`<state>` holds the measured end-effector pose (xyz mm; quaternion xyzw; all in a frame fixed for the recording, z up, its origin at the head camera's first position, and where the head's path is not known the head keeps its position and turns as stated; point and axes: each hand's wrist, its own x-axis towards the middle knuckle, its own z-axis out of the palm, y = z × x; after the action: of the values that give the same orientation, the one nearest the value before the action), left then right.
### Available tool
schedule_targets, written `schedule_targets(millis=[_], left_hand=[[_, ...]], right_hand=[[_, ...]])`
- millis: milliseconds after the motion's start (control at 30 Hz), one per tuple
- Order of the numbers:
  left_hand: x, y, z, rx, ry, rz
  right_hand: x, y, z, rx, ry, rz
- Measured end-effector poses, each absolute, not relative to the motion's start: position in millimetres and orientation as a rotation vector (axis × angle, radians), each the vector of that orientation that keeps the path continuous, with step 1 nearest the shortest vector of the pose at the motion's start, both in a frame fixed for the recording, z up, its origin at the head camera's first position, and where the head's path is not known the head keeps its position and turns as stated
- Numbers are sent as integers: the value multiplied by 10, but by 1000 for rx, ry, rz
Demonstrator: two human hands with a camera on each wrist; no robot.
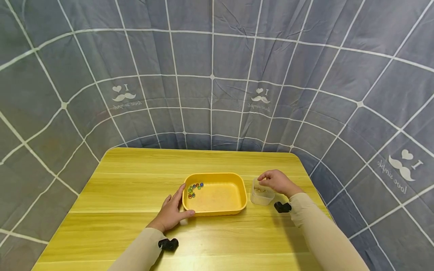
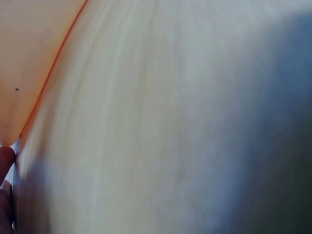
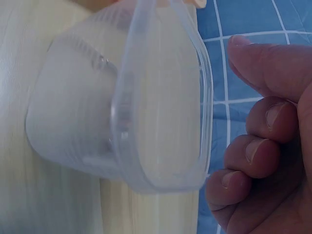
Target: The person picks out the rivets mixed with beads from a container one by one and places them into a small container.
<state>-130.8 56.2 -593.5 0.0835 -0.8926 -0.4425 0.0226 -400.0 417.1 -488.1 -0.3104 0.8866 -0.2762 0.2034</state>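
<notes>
A yellow tray (image 1: 217, 215) lies in the middle of the table, with several coloured glass marbles (image 1: 194, 188) gathered at its left end. My left hand (image 1: 173, 210) touches that end, its straight fingers along the left side and the thumb by the front corner. To the tray's right stands a clear plastic container (image 1: 262, 199) holding small golden-brown bits. Over its far rim is my right hand (image 1: 276, 181). The right wrist view shows the thumb stretched out and several fingers curled beside the container's open rim; I cannot tell whether the fingertips hold anything.
The wood-patterned table (image 1: 129, 188) runs to rounded far corners. Behind it and along both sides hangs a grey-blue checked curtain (image 1: 230, 94). A black wrist camera (image 1: 168, 244) sits on the left sleeve, and another black camera (image 1: 282, 207) on the right.
</notes>
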Motion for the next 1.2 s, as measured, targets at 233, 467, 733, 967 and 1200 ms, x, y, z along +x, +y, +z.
schedule_targets(millis=[233,467,733,967,1200], left_hand=[[-1321,557,-5961,254,-2762,-1361],[-1353,578,-5963,263,-2758,-1355],[-1380,610,-5948,270,-2759,-1362],[-1404,628,-5929,281,-2750,-1362],[-1432,644,-5926,289,-2743,-1370]], right_hand=[[-3965,4079,-4911,-881,2468,-766],[-3974,4012,-4913,-920,2445,-737],[-4022,3935,-4922,-945,2443,-722],[-4061,3889,-4936,-939,2424,-724],[-4092,3858,-4955,-940,2388,-763]])
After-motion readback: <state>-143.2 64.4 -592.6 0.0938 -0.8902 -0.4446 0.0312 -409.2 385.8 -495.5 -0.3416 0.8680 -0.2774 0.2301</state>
